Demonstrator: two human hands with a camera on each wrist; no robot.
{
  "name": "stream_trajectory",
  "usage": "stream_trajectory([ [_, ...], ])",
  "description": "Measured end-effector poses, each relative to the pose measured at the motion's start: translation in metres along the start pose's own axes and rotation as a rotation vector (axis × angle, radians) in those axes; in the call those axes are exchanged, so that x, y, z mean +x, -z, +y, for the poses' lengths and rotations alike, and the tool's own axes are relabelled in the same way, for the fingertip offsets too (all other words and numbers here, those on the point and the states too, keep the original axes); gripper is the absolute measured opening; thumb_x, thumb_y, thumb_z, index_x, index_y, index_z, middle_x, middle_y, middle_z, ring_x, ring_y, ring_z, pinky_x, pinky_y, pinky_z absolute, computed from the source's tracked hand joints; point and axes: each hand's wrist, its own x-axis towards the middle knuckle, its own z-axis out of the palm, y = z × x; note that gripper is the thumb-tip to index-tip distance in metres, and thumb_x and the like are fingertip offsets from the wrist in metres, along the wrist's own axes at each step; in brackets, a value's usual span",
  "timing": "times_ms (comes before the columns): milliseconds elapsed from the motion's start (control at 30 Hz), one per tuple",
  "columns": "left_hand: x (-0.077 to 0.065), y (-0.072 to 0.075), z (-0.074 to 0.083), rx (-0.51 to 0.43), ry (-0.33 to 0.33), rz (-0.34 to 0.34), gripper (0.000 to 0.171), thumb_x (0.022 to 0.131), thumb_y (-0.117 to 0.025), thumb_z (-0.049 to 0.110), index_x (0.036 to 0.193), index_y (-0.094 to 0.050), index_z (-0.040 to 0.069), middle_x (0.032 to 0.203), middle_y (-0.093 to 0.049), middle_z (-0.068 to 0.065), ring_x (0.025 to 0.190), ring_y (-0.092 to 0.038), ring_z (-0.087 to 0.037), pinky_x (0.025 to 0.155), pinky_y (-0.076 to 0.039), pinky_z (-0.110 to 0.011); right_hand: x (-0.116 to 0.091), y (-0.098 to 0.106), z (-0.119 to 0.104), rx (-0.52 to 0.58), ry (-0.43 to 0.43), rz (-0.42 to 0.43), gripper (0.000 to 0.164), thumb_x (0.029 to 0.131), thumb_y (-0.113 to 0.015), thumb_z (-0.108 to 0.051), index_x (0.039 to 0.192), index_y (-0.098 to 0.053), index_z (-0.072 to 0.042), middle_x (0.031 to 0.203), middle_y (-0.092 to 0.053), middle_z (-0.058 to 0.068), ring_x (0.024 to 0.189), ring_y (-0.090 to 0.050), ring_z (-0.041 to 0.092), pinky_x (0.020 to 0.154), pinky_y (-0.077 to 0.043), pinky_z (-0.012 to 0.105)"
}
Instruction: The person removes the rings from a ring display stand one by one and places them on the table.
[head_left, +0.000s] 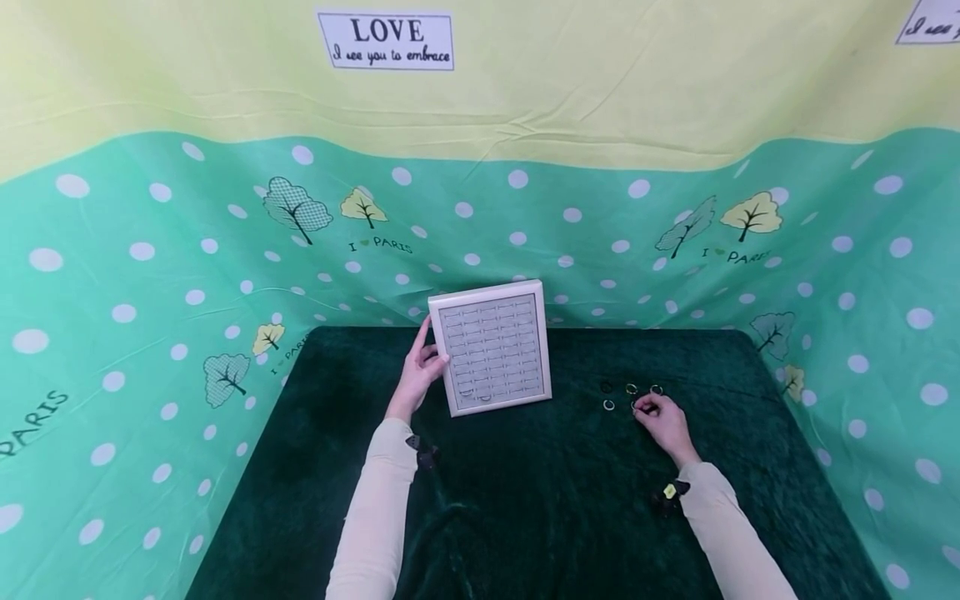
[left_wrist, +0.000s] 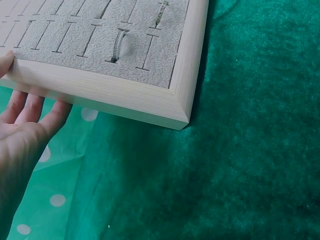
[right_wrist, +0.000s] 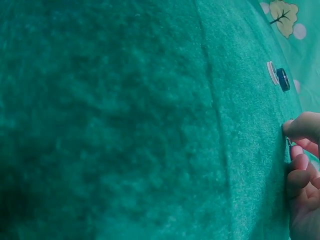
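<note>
My left hand (head_left: 418,375) grips the left edge of a pale wooden-framed ring tray (head_left: 545,358), thumb on the front and fingers behind. The tray is tilted up, its grey slotted pad facing me. Two rings sit in its slots near one corner; a silver ring (left_wrist: 117,46) shows clearly in the left wrist view. My right hand (head_left: 666,423) is down at the cloth, thumb and fingertips pinching a small ring (right_wrist: 289,142), mostly hidden by the fingers. Beside it lie a silver ring (head_left: 609,405), a black ring (head_left: 606,387) and two gold-looking rings (head_left: 632,388).
A dark green velvet cloth (head_left: 525,500) covers the table. Behind and at both sides hangs a green and yellow curtain (head_left: 517,212) with white dots and printed trees. A small dark device is strapped at each wrist.
</note>
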Motion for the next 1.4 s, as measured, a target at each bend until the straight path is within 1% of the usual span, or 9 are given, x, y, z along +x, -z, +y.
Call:
stream_trajectory([
  [300,0.0,0.0,0.001,0.012,0.011,-0.011,0.08,0.095,-0.059,0.001,0.153,-0.02,0.041,0.126,-0.049,-0.024,0.104,-0.06,-0.026,0.092,-0.048,-0.046,-0.005,0.001,-0.001,0.04,0.008,0.028,0.016,0.092,-0.064,-0.008,0.104,-0.064,0.003,0.103,-0.056,0.019,0.081,-0.054,0.019,0.069,-0.043,0.028],
  [500,0.0,0.0,0.0,0.006,0.006,-0.007,0.082,0.094,-0.059,0.0,0.154,-0.02,0.039,0.123,-0.051,-0.023,0.1,-0.062,-0.023,0.089,-0.049,-0.044,-0.008,0.001,-0.007,0.095,-0.031,0.07,0.021,0.094,-0.062,-0.008,0.111,-0.061,0.004,0.104,-0.056,0.019,0.079,-0.054,0.014,0.067,-0.045,0.024],
  [733,0.0,0.001,-0.002,0.01,-0.011,-0.005,0.082,0.094,-0.059,-0.002,0.153,-0.022,0.039,0.12,-0.053,-0.021,0.097,-0.063,-0.022,0.087,-0.05,-0.042,-0.012,-0.006,-0.015,0.14,-0.067,0.078,0.024,0.094,-0.062,-0.008,0.115,-0.059,0.003,0.106,-0.057,0.019,0.081,-0.056,0.017,0.068,-0.044,0.025],
  [867,0.0,0.001,-0.001,-0.005,0.006,-0.012,0.081,0.094,-0.059,-0.002,0.154,-0.021,0.038,0.121,-0.051,-0.022,0.098,-0.063,-0.022,0.09,-0.049,-0.044,-0.013,-0.011,-0.021,0.164,-0.064,0.069,0.025,0.094,-0.061,-0.008,0.116,-0.059,0.003,0.106,-0.057,0.019,0.081,-0.056,0.019,0.068,-0.045,0.025],
  [1033,-0.004,-0.001,0.01,-0.018,0.016,-0.037,0.081,0.095,-0.056,-0.004,0.156,-0.017,0.032,0.123,-0.05,-0.025,0.1,-0.062,-0.024,0.094,-0.044,-0.053,-0.013,-0.02,-0.029,0.181,-0.06,0.087,0.023,0.093,-0.062,-0.006,0.114,-0.059,0.002,0.104,-0.057,0.018,0.077,-0.056,0.016,0.066,-0.044,0.024],
  [1133,-0.009,-0.004,0.019,-0.008,0.013,-0.051,0.081,0.095,-0.055,-0.006,0.156,-0.014,0.028,0.124,-0.049,-0.026,0.101,-0.062,-0.025,0.094,-0.043,-0.053,-0.013,-0.025,-0.034,0.201,-0.055,0.078,0.022,0.092,-0.063,-0.005,0.113,-0.06,0.002,0.103,-0.057,0.018,0.076,-0.056,0.015,0.065,-0.044,0.024],
  [1200,-0.01,-0.005,0.023,-0.007,0.021,-0.052,0.081,0.095,-0.055,-0.005,0.156,-0.015,0.029,0.125,-0.048,-0.027,0.103,-0.061,-0.027,0.095,-0.044,-0.052,-0.013,-0.03,-0.039,0.214,-0.054,0.063,0.022,0.092,-0.063,-0.005,0.113,-0.06,0.001,0.103,-0.057,0.018,0.077,-0.056,0.017,0.066,-0.044,0.025],
  [1233,-0.009,-0.004,0.02,-0.006,0.015,-0.048,0.081,0.095,-0.056,-0.004,0.155,-0.017,0.032,0.125,-0.049,-0.026,0.103,-0.061,-0.026,0.094,-0.045,-0.049,-0.013,-0.032,-0.042,0.221,-0.055,0.053,0.022,0.092,-0.063,-0.005,0.113,-0.06,0.001,0.104,-0.057,0.018,0.078,-0.056,0.019,0.066,-0.045,0.025],
  [1400,-0.01,-0.005,0.022,-0.005,0.019,-0.051,0.081,0.095,-0.056,-0.004,0.155,-0.018,0.034,0.126,-0.049,-0.026,0.104,-0.06,-0.027,0.093,-0.046,-0.047,-0.014,-0.042,-0.056,0.232,-0.029,0.019,0.023,0.091,-0.063,-0.004,0.113,-0.059,0.0,0.104,-0.056,0.017,0.082,-0.057,0.025,0.069,-0.046,0.03],
])
